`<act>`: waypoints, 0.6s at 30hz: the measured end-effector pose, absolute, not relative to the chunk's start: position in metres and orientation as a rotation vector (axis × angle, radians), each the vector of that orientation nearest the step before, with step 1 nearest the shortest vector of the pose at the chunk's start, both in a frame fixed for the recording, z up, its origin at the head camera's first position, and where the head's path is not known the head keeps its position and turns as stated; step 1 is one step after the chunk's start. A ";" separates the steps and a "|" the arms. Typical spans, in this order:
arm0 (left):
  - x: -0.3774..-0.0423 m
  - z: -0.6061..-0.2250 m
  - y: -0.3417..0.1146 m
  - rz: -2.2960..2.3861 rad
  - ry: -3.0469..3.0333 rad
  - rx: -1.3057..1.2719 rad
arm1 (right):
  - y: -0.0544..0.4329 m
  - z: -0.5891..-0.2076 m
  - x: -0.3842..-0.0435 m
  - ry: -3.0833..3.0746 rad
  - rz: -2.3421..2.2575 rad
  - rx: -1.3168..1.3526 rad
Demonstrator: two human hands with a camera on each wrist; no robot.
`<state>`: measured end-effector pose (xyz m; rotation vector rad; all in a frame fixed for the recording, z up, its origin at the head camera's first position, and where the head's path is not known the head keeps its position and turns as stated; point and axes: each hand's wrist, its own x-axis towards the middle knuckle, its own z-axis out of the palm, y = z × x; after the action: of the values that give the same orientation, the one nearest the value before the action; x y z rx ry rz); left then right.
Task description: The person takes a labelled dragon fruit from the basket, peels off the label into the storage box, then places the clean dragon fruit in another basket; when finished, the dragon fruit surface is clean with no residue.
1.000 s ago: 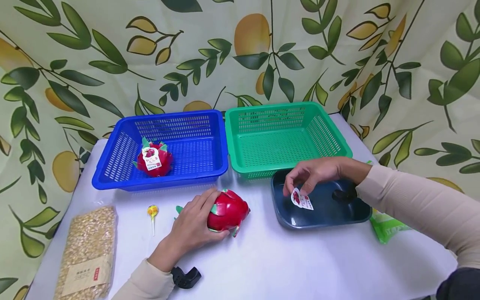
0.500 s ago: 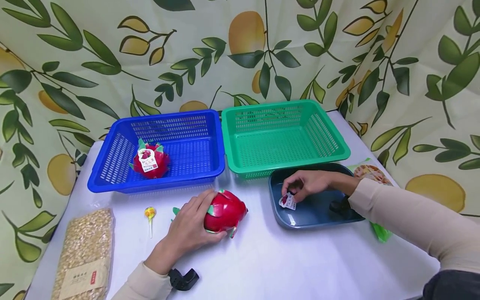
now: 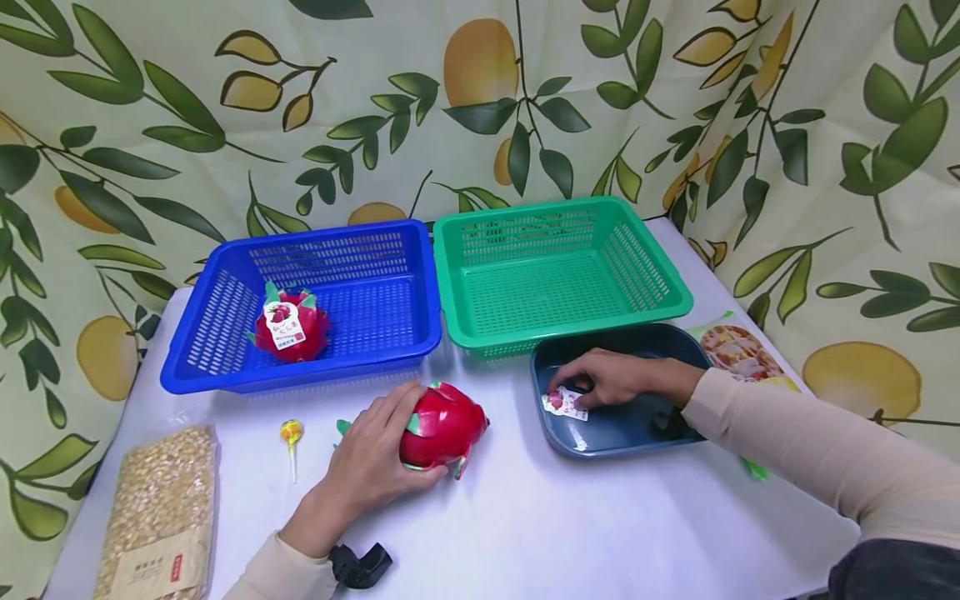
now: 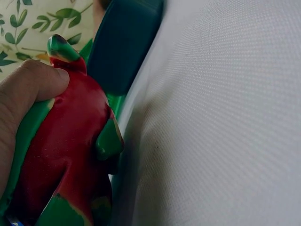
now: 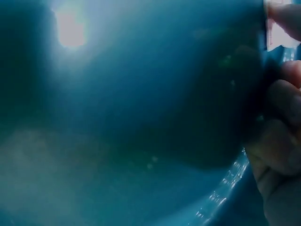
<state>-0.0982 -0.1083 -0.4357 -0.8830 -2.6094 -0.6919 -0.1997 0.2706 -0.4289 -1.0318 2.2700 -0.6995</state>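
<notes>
Head view: the left hand (image 3: 375, 454) curls round the red dragon fruit (image 3: 447, 423) on the table (image 3: 480, 533); the right hand (image 3: 611, 379) pinches a label (image 3: 564, 406) inside the dark tray (image 3: 615, 435). Setting that label down is the step, I'd say; next calls for loosening the pinch.

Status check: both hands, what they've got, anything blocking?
Left hand: gripping red dragon fruit. Right hand: holding printed label in dark tray. No obstruction seen.
</notes>
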 end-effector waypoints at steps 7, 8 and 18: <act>-0.099 -0.437 -0.109 -0.677 -2.586 -0.887 | 0.271 -0.420 -0.198 2.364 -0.608 -0.943; -0.099 -0.437 -0.109 -0.676 -2.584 -0.889 | 0.272 -0.417 -0.196 2.364 -0.606 -0.943; -0.097 -0.436 -0.108 -0.674 -2.611 -0.881 | 0.274 -0.355 -0.173 2.438 -0.635 -0.917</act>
<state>-0.0971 -0.1081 -0.4358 -0.8811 -2.6107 -0.6738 -0.1729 0.2738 -0.3547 -0.9168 2.4382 -0.6350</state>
